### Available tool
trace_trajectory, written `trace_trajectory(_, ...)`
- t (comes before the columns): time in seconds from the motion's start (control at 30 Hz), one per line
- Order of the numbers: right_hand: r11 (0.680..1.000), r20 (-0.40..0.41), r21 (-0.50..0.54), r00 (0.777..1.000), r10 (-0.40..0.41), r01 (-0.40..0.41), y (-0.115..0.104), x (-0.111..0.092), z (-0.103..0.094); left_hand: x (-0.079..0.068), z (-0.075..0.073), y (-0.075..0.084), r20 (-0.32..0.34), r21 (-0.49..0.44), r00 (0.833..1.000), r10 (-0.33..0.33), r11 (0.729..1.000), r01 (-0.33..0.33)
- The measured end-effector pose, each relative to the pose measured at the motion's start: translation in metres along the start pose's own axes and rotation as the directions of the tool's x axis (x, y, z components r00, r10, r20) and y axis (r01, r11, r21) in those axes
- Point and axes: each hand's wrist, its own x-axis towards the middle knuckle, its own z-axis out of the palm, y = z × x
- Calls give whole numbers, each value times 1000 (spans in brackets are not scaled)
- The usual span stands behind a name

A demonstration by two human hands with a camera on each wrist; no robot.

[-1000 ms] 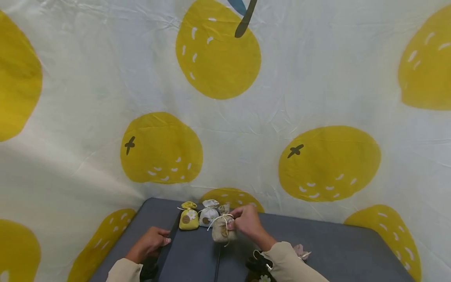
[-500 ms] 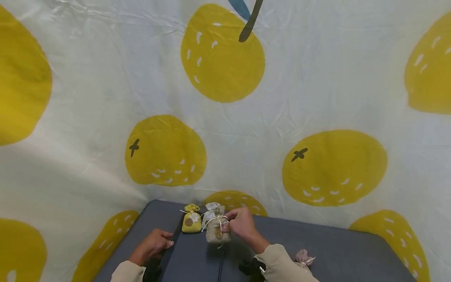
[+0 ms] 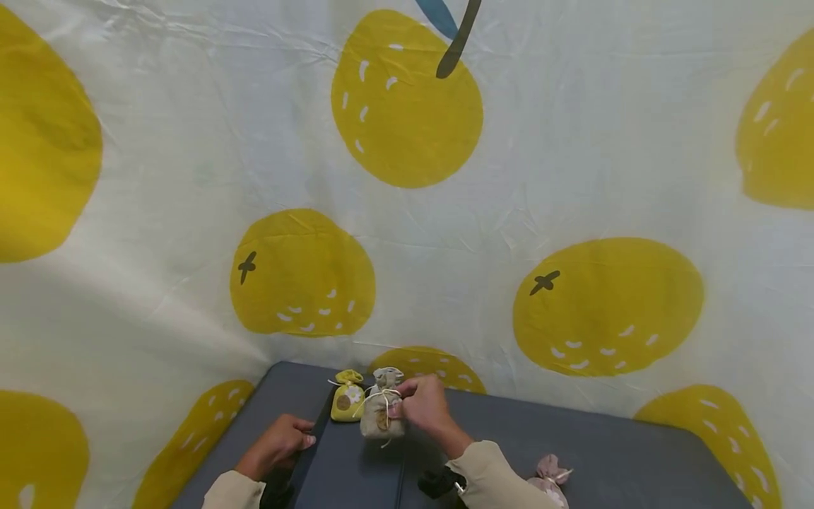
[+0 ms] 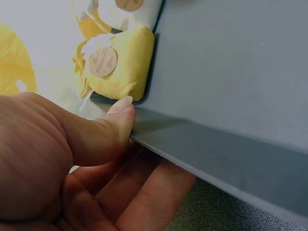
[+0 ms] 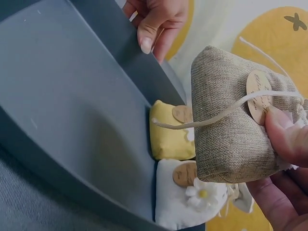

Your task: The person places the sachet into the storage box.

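My right hand (image 3: 432, 410) holds a beige linen drawstring sachet (image 5: 226, 120) up in the air, thumb on its round tag and cream cord. In the head view it overlaps the white sachet (image 5: 175, 207), which sits in a dark grey shallow box (image 4: 221, 149). Beside the white one, at the box's far end, stands a yellow sachet (image 4: 130, 62) with a round tag and white flower. My left hand (image 3: 276, 442) pinches the box's left wall between thumb and fingers, near the yellow sachet.
A dusty pink sachet (image 3: 550, 477) lies on the grey table (image 3: 610, 438), right of my right sleeve. Behind the table hangs a pale cloth (image 3: 445, 283) printed with big yellow fruit. The box's near part extends below the head view.
My right hand has carried the beige sachet leftward, in front of the white one. More of the pink sachet shows; a dark flowered sachet has left view. My left hand keeps its grip.
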Motion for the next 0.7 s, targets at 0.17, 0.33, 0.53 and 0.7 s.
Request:
trace_trajectory(0.17,1000,-13,23,1000,11,-10,-1,2,11,0,0,-1,-15,-5,1000,-10,1000,10)
trace_trajectory(0.33,999,-24,36,1000,3,-2,0,7,25,1,1,-2,-24,-22,999,-22,1000,21)
trace_trajectory(0.53,999,-43,43,999,29,-28,-1,11,38,2,2,-4,-37,-36,999,-3,999,2)
trace_trajectory(0.7,999,-70,30,997,21,-19,-2,15,45,2,-1,-5,1,-50,999,47,998,-47)
